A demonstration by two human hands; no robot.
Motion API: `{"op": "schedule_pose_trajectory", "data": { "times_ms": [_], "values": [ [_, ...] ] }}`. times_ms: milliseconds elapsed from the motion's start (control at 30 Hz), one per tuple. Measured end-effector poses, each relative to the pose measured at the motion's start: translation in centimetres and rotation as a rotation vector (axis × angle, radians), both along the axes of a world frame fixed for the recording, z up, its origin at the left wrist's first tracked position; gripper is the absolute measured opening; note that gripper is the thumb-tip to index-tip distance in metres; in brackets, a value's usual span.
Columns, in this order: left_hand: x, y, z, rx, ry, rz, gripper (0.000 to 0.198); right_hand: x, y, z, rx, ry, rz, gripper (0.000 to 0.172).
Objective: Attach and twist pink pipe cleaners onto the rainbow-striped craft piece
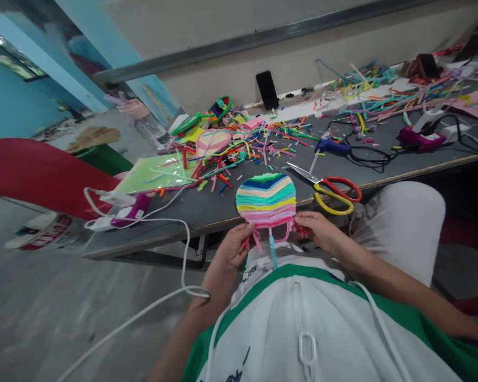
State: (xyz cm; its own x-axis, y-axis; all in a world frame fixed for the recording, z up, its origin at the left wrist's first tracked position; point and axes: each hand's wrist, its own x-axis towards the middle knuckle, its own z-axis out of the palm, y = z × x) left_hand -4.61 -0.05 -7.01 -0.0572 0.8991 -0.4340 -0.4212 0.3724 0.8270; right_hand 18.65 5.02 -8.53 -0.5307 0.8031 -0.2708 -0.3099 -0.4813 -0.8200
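A round piece of striped pipe cleaners [266,199] is held up at the table's front edge, with green and blue bands on top and yellow, pink and lilac bands below. My left hand [236,245] pinches a pink pipe cleaner at the disc's lower left edge. At its lower right edge, my right hand [314,228] is closed on a pink-red pipe cleaner strand. Pink ends and a light blue pipe cleaner [273,250] hang below the disc. Scissors [334,195] with one red and one yellow handle lie just right of it, blades pointing left.
Cut pipe cleaner bits [263,146] are strewn over the grey table [219,209]. A blue glue gun [333,146] lies behind the scissors. A phone [266,90] leans at the back. A white cable [185,249] hangs off the left side, near my left forearm.
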Motion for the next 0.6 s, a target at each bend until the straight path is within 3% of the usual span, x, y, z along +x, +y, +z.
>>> {"op": "schedule_pose_trajectory", "data": {
  "times_ms": [400, 600],
  "values": [
    [0.4, -0.2, 0.2, 0.009, -0.006, 0.035, 0.029, -0.5, 0.1, -0.6, -0.003, -0.019, -0.007, 0.022],
    [0.0, -0.2, -0.1, 0.021, -0.030, 0.009, 0.027, -0.2, 0.3, -1.1, 0.016, 0.016, 0.059, 0.023]
  ]
}}
